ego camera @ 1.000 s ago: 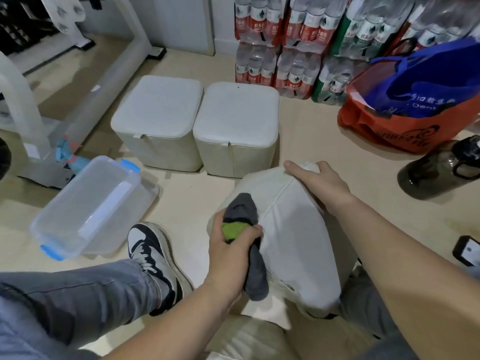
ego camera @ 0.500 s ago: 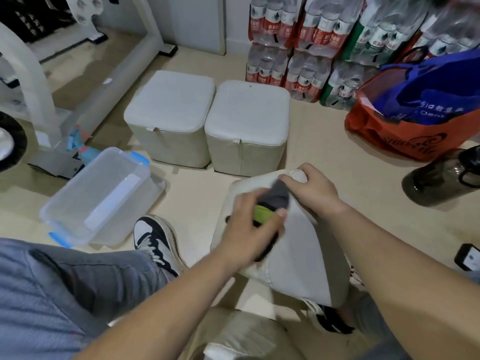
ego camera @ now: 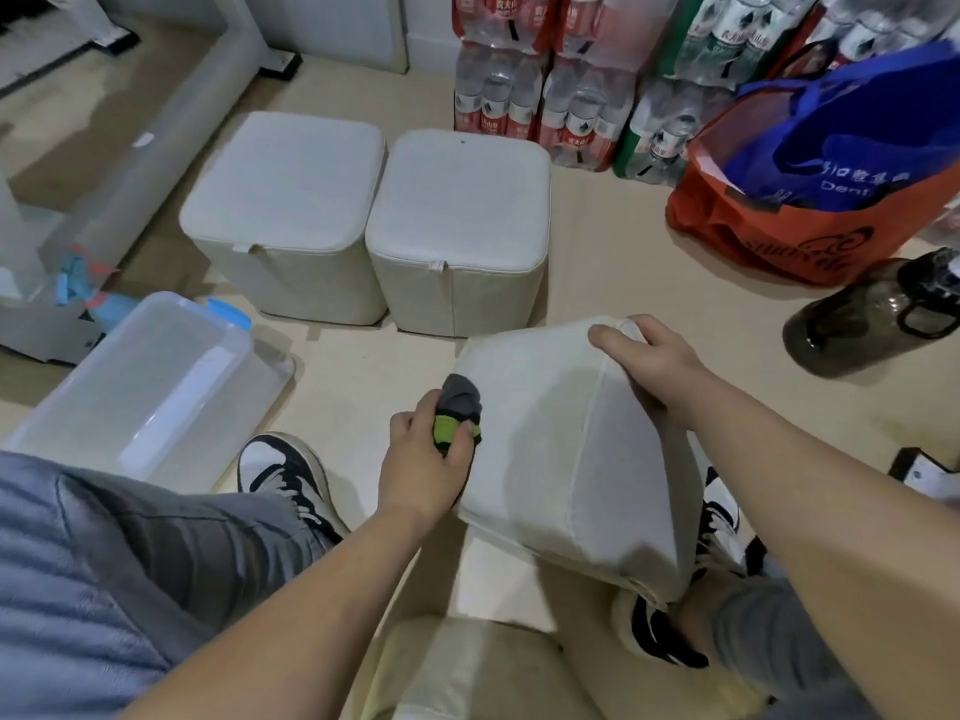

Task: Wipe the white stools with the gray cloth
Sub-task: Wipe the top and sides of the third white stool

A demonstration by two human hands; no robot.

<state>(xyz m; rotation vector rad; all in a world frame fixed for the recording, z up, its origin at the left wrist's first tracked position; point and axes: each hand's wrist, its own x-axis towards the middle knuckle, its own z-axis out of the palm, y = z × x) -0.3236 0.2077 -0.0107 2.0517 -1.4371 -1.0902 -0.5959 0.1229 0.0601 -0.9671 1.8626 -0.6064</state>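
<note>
A white stool [ego camera: 561,449] lies tilted on its side between my feet. My right hand [ego camera: 647,363] grips its far top corner. My left hand [ego camera: 423,465] is closed on a gray cloth [ego camera: 460,402] with a green patch, pressed against the stool's left edge. Two more white stools stand upright side by side farther back, one on the left [ego camera: 285,200] and one on the right [ego camera: 460,210]. Part of another pale cushioned seat [ego camera: 467,667] shows at the bottom, beneath me.
A clear plastic box [ego camera: 150,392] with blue clips lies on the floor at left. Packs of water bottles [ego camera: 545,85] line the back wall. An orange bag [ego camera: 800,220] with a blue bag inside and a dark bottle [ego camera: 872,314] sit at right.
My left hand with the cloth has slid from the stool's upper face, near my right hand, down and left to its left edge. The view shifted slightly.
</note>
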